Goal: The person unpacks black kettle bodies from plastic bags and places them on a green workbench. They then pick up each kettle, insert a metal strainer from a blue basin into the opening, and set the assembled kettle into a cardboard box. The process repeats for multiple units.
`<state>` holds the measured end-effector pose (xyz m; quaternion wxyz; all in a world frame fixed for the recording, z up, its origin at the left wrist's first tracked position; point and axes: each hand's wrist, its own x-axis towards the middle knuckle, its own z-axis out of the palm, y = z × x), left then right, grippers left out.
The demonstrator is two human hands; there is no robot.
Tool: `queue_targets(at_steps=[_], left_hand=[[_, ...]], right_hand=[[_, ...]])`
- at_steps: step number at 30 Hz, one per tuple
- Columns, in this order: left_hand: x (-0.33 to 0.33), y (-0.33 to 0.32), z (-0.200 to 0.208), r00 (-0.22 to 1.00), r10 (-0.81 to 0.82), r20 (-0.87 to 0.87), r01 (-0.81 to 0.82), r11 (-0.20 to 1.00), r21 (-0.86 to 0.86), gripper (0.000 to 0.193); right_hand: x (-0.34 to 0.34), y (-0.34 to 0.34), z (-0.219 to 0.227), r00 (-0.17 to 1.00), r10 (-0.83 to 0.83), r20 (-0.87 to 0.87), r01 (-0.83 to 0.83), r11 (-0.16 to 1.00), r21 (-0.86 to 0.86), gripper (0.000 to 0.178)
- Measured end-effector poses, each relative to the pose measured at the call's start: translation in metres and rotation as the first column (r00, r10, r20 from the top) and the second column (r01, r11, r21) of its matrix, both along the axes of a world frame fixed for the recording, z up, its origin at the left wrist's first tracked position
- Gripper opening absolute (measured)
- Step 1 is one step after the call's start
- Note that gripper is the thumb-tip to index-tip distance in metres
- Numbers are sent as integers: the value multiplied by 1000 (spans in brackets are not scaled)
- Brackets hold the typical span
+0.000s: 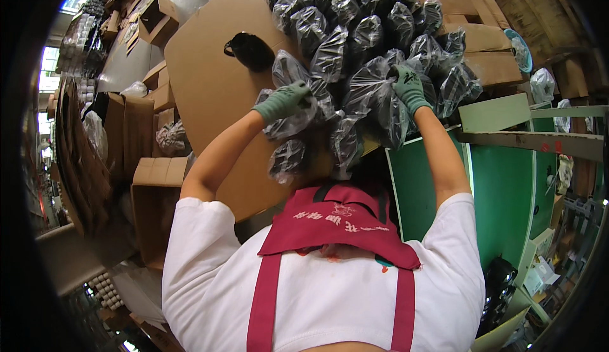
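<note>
Both my hands wear grey-green gloves and reach over a brown cardboard-covered table (216, 79). My left hand (287, 101) is closed on the clear plastic bag (288, 123) at its side. The fingers of my right hand (408, 88) pinch the gathered plastic of another clear bag (374, 89), which looks stretched toward the hand; a dark item shows through it. Around them lie several dark items in clear bags (330, 51), packed close together. An unwrapped black rounded vessel (254, 52) with a loop handle lies on its side, left of the pile.
One bagged dark item (287, 160) lies nearer me on the table. Green panels (498, 187) with a metal rail (539, 143) stand on the right. Cardboard boxes (158, 171) and stacked cardboard sheets (79, 155) are on the left. Flattened cartons (476, 60) lie behind the pile.
</note>
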<state>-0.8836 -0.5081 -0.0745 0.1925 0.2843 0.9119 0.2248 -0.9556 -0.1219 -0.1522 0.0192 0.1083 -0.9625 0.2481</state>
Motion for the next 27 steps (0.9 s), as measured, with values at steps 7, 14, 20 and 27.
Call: queue_targets(at_steps=[7,14,20,27], left_hand=[[-34,-2,58,857,467,-217,-257,752,606,37],[-18,118,66,901,280,-330,15,742,670,85],[2,162,37,883,365,-295,25,591,806,35],[15,78,49,483,707,-516,-22,599,800,39]], right_hand=[[0,18,61,988,-18,152,92,864,-495,26],[49,-66,133,950,240,-199,-309,629,-713,24],[96,-12,193,861,494,124,-244,614,-751,38],[15,158,29,869,-490,-70,491,871,1,53]])
